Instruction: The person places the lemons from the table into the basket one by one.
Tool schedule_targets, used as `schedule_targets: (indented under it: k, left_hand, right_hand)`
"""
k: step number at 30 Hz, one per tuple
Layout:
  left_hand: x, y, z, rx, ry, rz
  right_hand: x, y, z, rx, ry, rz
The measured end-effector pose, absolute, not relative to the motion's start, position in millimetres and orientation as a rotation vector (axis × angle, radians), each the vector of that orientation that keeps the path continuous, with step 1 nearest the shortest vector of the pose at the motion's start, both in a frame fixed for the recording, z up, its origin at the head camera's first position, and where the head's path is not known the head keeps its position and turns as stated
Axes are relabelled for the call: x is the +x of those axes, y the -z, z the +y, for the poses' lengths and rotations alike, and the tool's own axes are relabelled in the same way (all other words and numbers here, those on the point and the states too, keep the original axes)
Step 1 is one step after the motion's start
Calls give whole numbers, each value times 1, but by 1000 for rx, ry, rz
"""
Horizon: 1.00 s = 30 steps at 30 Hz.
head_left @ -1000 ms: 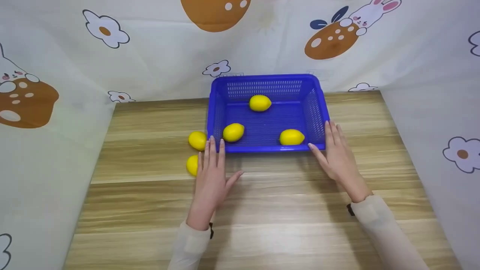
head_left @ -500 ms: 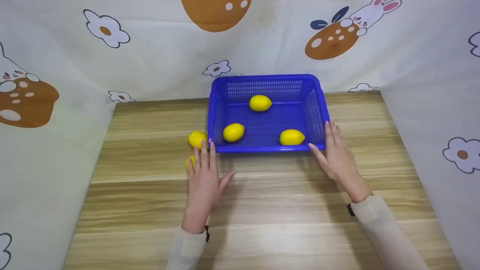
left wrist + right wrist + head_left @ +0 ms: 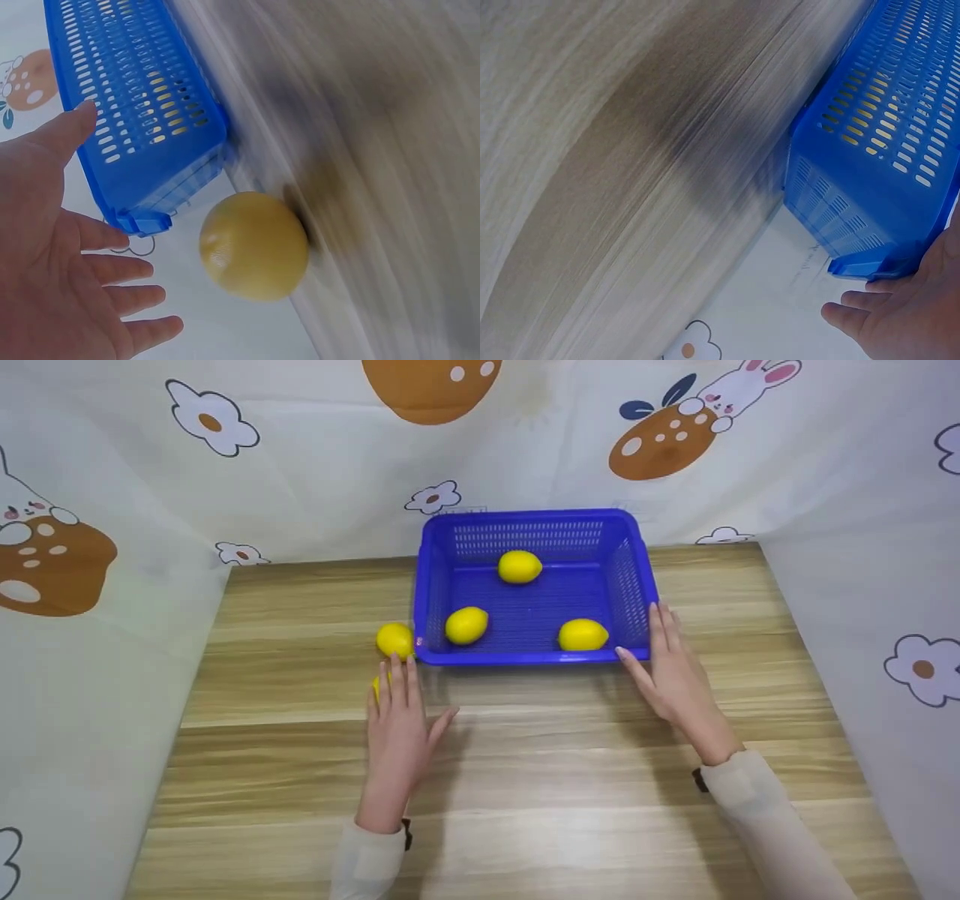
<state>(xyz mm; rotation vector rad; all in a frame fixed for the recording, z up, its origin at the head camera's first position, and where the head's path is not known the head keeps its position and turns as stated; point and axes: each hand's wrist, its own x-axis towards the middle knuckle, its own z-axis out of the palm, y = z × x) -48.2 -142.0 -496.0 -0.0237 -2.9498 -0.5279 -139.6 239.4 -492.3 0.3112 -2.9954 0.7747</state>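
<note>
Blue plastic basket (image 3: 525,659), rectangular, slotted walls, on wood-grain table (image 3: 540,780). Three smooth yellow lemons (image 3: 466,625) lie inside; two outside lemons (image 3: 394,639) sit left, nearer one mostly blocked by left hand (image 3: 394,735), fingers straight, spread. Right hand (image 3: 681,686), fingers extended, at near right corner. Printed cloth (image 3: 322,472) behind.

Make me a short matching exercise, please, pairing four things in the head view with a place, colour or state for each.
1. basket
2. left hand
3. right hand
4. tabletop

A. at the basket's near right corner
B. wood-grained
C. partly hiding a lemon outside the basket
D. blue, with three lemons inside

Pairs: 1-D, 2-C, 3-A, 4-B
</note>
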Motion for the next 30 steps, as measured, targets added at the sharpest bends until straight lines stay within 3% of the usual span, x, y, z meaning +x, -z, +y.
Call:
schedule_targets:
  k: [30]
  left_hand:
    - [-58, 524, -169, 31, 552, -2996]
  right_hand:
    - [-140, 495, 240, 329, -810, -2962]
